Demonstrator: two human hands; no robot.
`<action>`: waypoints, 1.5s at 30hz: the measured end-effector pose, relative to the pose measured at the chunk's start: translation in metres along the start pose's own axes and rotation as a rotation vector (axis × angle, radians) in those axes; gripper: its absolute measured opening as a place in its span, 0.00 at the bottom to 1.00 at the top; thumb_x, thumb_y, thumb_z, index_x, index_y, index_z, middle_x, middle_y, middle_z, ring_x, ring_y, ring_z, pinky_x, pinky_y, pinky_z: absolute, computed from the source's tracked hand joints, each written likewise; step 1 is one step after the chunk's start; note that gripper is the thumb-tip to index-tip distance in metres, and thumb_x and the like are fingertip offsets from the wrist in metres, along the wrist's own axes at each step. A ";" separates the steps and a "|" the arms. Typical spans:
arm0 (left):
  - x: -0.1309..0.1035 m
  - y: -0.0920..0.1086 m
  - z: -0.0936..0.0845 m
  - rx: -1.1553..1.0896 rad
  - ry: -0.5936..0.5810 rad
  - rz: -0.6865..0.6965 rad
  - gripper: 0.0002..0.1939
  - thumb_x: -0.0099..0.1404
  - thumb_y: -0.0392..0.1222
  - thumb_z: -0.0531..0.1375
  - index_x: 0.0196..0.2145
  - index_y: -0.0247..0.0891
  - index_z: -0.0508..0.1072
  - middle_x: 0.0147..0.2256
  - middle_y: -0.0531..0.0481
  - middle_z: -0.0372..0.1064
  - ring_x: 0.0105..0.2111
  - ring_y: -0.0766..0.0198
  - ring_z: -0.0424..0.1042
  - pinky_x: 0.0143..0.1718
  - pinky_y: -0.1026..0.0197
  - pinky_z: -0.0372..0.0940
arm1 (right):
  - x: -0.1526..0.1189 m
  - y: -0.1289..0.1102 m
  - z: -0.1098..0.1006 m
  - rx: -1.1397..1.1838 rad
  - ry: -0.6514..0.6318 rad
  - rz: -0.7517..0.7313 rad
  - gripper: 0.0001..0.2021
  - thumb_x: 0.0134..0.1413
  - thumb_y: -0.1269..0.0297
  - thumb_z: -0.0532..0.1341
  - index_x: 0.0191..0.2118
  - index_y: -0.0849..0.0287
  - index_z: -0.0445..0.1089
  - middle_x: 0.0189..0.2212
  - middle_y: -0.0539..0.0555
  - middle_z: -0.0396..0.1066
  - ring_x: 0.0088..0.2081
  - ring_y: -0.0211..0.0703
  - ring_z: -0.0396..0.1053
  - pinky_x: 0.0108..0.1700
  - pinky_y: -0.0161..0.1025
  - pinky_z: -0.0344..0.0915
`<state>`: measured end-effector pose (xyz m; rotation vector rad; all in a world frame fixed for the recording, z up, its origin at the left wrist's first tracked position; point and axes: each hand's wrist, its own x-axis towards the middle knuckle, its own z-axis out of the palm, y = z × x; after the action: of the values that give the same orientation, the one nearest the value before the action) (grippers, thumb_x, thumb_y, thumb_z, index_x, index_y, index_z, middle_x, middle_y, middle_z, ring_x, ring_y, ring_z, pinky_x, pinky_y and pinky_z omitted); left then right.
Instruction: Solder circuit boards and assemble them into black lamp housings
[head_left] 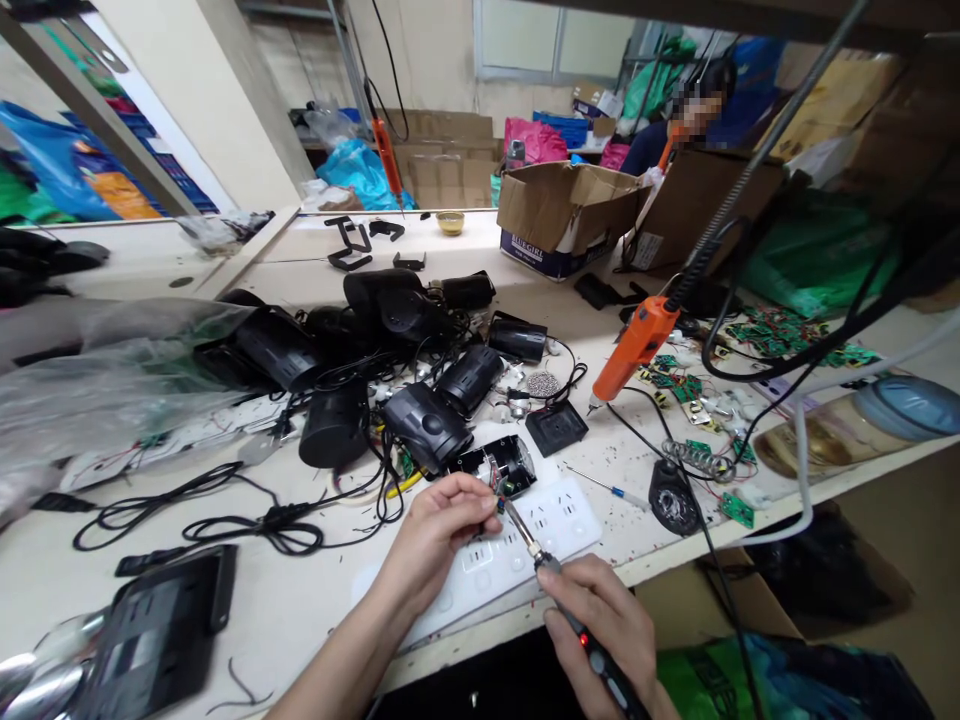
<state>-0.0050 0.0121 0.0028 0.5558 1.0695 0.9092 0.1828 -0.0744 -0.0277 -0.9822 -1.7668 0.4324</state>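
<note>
My right hand (600,625) is closed around a soldering iron (592,650) whose red light is lit. The iron's metal tip points up and left, close to the fingers of my left hand (450,525). Those fingers are pinched on a small part with wires, too small to name surely. Just behind them lies an opened black plastic housing (517,465) with wires inside. Under both hands is a white power strip (484,570) with several sockets.
Several black housings (427,425) with cables heap up behind. An orange electric screwdriver (637,345) hangs at right, above green circuit boards (682,385). A soldering stand (675,495), a small screwdriver (607,487) and a cardboard box (562,220) are nearby. A co-worker (652,145) sits beyond.
</note>
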 end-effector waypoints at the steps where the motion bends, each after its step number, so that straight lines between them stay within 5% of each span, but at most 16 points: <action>1: 0.000 0.000 0.000 0.001 -0.001 0.000 0.15 0.42 0.42 0.74 0.25 0.34 0.73 0.20 0.54 0.71 0.23 0.69 0.70 0.29 0.68 0.62 | 0.000 0.000 0.000 -0.006 -0.006 0.002 0.29 0.52 0.79 0.59 0.59 0.50 0.66 0.35 0.55 0.71 0.34 0.44 0.73 0.33 0.39 0.73; 16: 0.003 -0.002 -0.001 0.019 0.007 0.006 0.16 0.42 0.42 0.74 0.25 0.35 0.73 0.19 0.55 0.70 0.23 0.69 0.71 0.29 0.68 0.63 | 0.001 -0.001 0.000 0.015 -0.002 -0.057 0.25 0.53 0.81 0.58 0.57 0.60 0.67 0.36 0.57 0.69 0.35 0.42 0.71 0.34 0.37 0.72; 36: 0.001 -0.001 0.004 0.010 0.003 0.008 0.16 0.41 0.42 0.74 0.24 0.34 0.73 0.20 0.54 0.70 0.22 0.69 0.71 0.27 0.69 0.64 | -0.001 -0.003 0.000 0.022 0.008 -0.051 0.24 0.53 0.82 0.58 0.56 0.61 0.69 0.35 0.57 0.68 0.35 0.42 0.69 0.33 0.37 0.71; 45: 0.001 -0.002 0.003 0.009 0.002 0.010 0.15 0.41 0.41 0.74 0.24 0.35 0.73 0.19 0.54 0.71 0.21 0.69 0.70 0.27 0.69 0.63 | -0.003 -0.004 0.010 -0.001 0.133 -0.018 0.20 0.56 0.78 0.57 0.53 0.58 0.71 0.33 0.55 0.68 0.31 0.41 0.69 0.30 0.37 0.69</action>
<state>-0.0011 0.0123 0.0023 0.5682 1.0738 0.9148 0.1729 -0.0779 -0.0311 -0.9723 -1.6554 0.3469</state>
